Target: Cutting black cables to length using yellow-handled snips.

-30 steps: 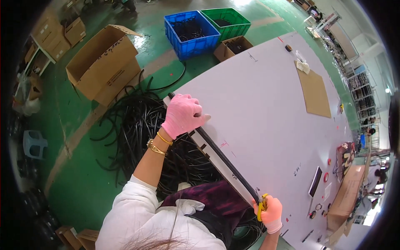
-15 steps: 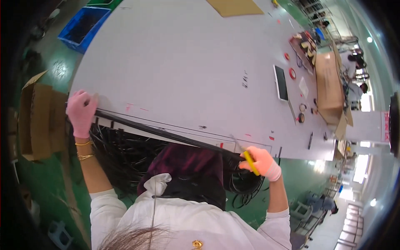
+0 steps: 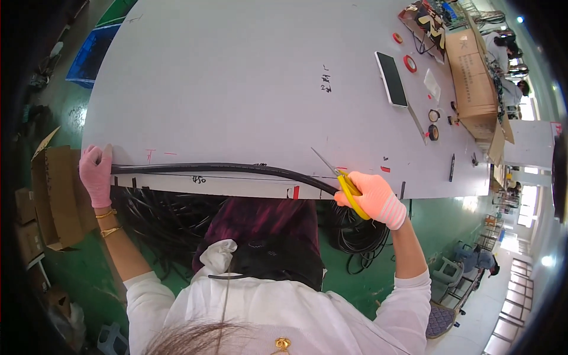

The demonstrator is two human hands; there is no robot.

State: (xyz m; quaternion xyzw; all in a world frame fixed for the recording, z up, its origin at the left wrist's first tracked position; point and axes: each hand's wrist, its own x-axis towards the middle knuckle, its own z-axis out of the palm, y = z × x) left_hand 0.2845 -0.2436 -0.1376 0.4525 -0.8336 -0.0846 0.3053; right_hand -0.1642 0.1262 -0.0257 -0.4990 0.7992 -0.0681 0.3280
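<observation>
A long black flexible tube (image 3: 236,168) lies along the front of the table, bowing a little away from me in the middle. At the table's left edge, my left hand (image 3: 96,173) in a pink glove is closed on the tube's left end. My right hand (image 3: 376,199), in an orange-pink glove, grips the yellow-handled scissors (image 3: 349,189). Their blades point up and left over the tabletop. The same hand also pinches the tube's right end. Marks, lines and short strips run along the table's front edge below the tube.
Bundles of black tubing (image 3: 177,213) hang below the table's front edge. Toward the right lie a tablet-like device (image 3: 391,80), tape rolls (image 3: 410,63), a pen (image 3: 452,168) and a cardboard box (image 3: 470,77). Another cardboard box (image 3: 57,195) stands left; a blue crate (image 3: 92,56) is beyond it.
The tube has moved from slanting along the table's front edge to lying farther onto the tabletop, nearly level. My right hand has moved slightly right and up with the scissors; my view has shifted.
</observation>
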